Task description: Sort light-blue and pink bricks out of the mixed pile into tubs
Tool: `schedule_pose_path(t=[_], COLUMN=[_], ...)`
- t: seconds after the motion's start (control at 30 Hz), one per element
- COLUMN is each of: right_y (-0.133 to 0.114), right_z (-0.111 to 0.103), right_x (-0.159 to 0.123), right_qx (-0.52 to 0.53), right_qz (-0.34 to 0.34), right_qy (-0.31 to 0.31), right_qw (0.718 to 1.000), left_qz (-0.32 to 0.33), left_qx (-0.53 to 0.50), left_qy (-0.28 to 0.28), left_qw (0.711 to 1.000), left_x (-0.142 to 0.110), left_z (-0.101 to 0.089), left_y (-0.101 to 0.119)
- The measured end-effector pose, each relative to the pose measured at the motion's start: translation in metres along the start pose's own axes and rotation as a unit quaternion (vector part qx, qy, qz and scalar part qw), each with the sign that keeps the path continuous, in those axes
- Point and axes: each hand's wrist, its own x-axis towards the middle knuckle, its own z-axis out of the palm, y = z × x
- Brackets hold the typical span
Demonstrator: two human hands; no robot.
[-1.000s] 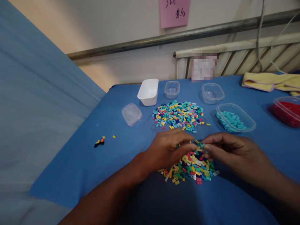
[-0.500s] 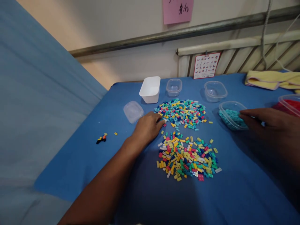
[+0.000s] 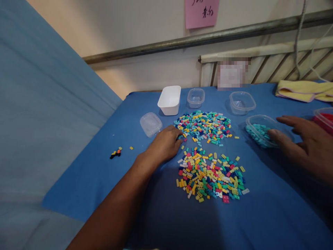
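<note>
Two heaps of tiny coloured bricks lie on a blue cloth: a far heap (image 3: 204, 126) and a near heap (image 3: 212, 175). My left hand (image 3: 165, 144) rests on the cloth with its curled fingertips at the far heap's left edge; whether it pinches a brick is hidden. My right hand (image 3: 304, 146) hovers with fingers spread over the right rim of a clear oval tub (image 3: 262, 130) that holds teal bricks. Nothing shows in that hand.
A white tub (image 3: 169, 100), two small clear tubs (image 3: 195, 98) (image 3: 241, 102) and a clear lid (image 3: 151, 124) stand behind the heaps. A tub of red bricks (image 3: 324, 119) and a yellow towel (image 3: 304, 90) lie far right. A few stray bricks (image 3: 116, 152) sit left.
Both hands left the near heap. The left went up to the far heap's left edge. The right swung to the teal tub and now spreads its fingers there.
</note>
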Motion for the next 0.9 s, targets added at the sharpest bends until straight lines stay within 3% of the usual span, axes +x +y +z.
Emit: schedule_pose_path(t=[0.13,0.27,0.4,0.43,0.53,0.73,0.9], right_y=[-0.007,-0.014,-0.039,-0.048,-0.074,-0.093,-0.098], right_z=[0.009,0.009,0.0,0.0,0.009,0.033,0.03], right_x=[-0.004,-0.006,-0.016,-0.02,-0.034,-0.047,-0.046], right_qx=[0.05,0.028,0.051,0.077,0.153,0.24,0.32], right_qz=[0.044,-0.038,-0.16,-0.203,-0.305,-0.303,-0.297], right_qy=[-0.071,0.008,0.095,0.089,-0.03,-0.162,-0.162], right_qw=[0.995,0.999,0.981,0.972,0.939,0.908,0.885], left_qz=[0.007,-0.004,0.001,0.013,0.043,0.046,0.023], left_qx=[0.007,0.022,0.053,0.058,0.057,-0.01,-0.198], left_qy=[-0.011,-0.028,-0.039,-0.039,-0.04,-0.021,0.0], left_qw=[1.0,0.999,0.998,0.997,0.997,0.999,0.98], left_x=[0.003,0.005,0.005,0.006,0.009,0.01,0.011], left_z=[0.001,-0.003,-0.006,-0.006,-0.003,0.0,-0.009], left_y=[0.004,0.007,0.008,0.008,0.008,0.003,0.021])
